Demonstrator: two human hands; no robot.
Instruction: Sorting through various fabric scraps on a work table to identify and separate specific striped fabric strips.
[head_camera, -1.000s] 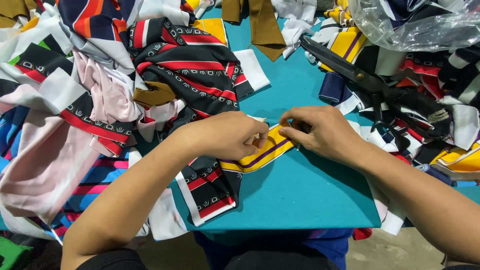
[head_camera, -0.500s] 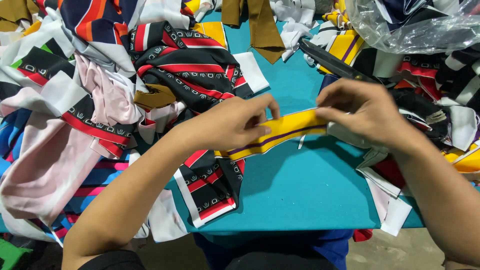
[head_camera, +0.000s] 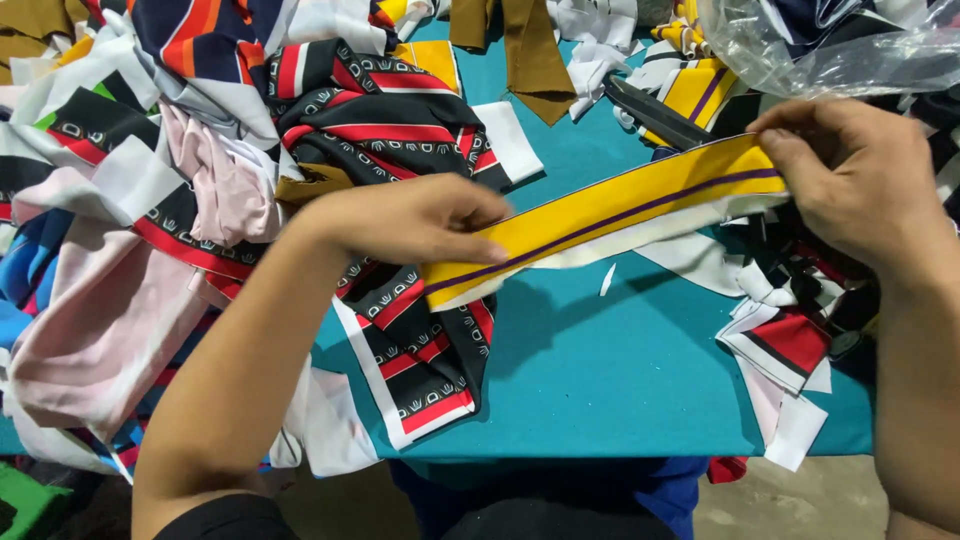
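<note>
Over a teal table (head_camera: 620, 380), left hand (head_camera: 420, 220) and right hand (head_camera: 850, 180) pinch a yellow fabric strip (head_camera: 610, 215) taut.

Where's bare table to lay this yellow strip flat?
Bare teal table lies below the yellow strip, bordered by the black-red patterned fabric on the left and the scrap pile on the right. A smaller gap sits above the strip near the scissors. Left side and far edge are crowded.

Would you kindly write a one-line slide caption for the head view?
Left hand and right hand stretch a yellow fabric strip above a teal table heaped with fabric scraps.
</note>
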